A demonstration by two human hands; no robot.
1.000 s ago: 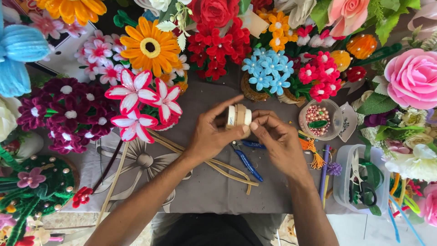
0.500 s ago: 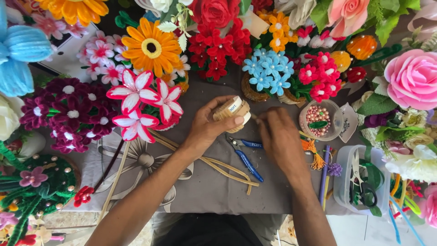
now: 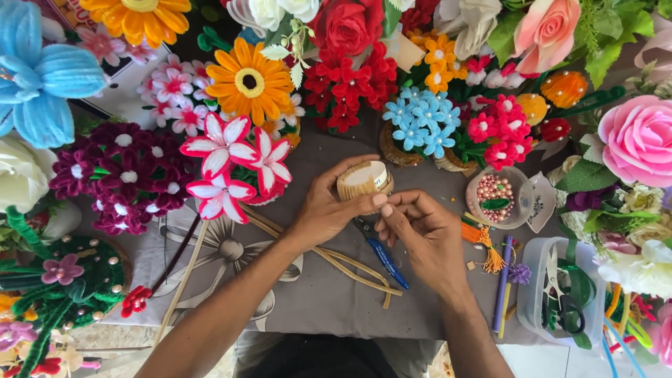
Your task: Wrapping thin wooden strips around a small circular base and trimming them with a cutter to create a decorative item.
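The left hand (image 3: 329, 206) grips a small round spool (image 3: 364, 182) of tan, straw-coloured cord, its thumb and fingers wrapped around the ribbed side so that the pale flat end of the spool faces up and to the right. The spool is held just above the middle of the desk (image 3: 280, 294), which is covered with a grey cloth printed with a pale flower. The right hand (image 3: 420, 231) sits just beside the spool, its thumb and forefinger pinched narrowly together at the spool's lower right edge; whether a strand lies between them is too fine to tell. Under the hands lies a pair of pliers (image 3: 381, 252) with blue handles, and a few long tan strips (image 3: 329, 262) run slantwise across the cloth. To the right of the hands stands a clear cup of pink beads (image 3: 493, 199), with pens (image 3: 504, 287) below it and a clear box holding scissors (image 3: 563, 301) near the desk's right edge. Handmade flowers ring the work area: a pink-and-white bunch (image 3: 234, 164) to the left of the spool, an orange daisy (image 3: 248, 80), red blooms (image 3: 350, 80), small blue flowers (image 3: 420, 122) and a large pink rose (image 3: 637, 140).
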